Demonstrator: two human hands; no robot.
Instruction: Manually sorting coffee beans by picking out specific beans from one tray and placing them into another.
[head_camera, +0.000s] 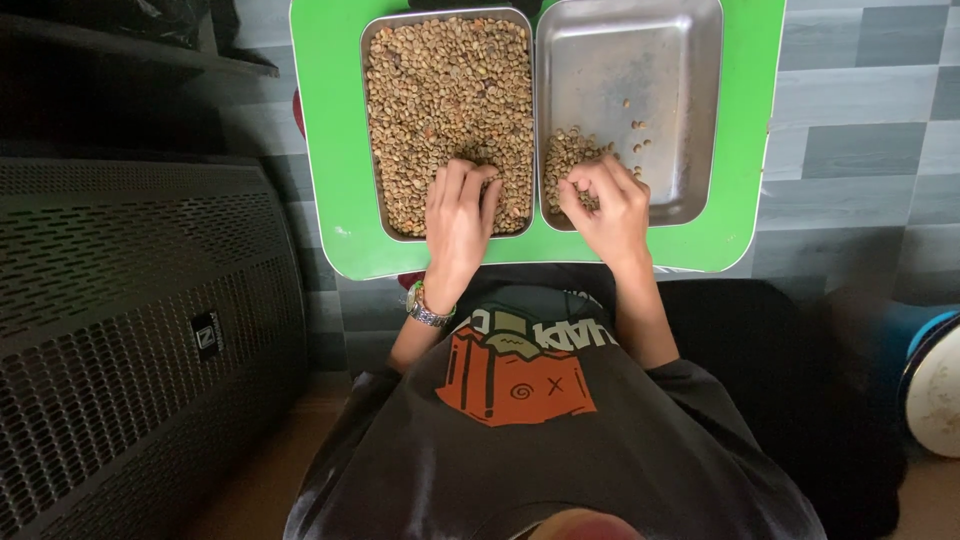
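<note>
1. Green table (330, 150): two steel trays side by side, rims touching, long axes running away from the person; narrow green margin all round.
2. Left tray (372, 120): full of pale beans (440, 90).
3. Right tray (690, 100): mostly bare; small bean pile (565, 155) at near-left corner.
4. Left hand (458, 220): fingers curled loosely into the beans; grip undeterminable.
5. Right hand (608, 210): fingers bent on the pile; hold undeterminable.
6. Black perforated cabinet (130, 330) at left.

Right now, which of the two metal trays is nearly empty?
The tray on the right, under the right hand: mostly bare metal with a small bean pile. The left tray is covered with beans.
</note>
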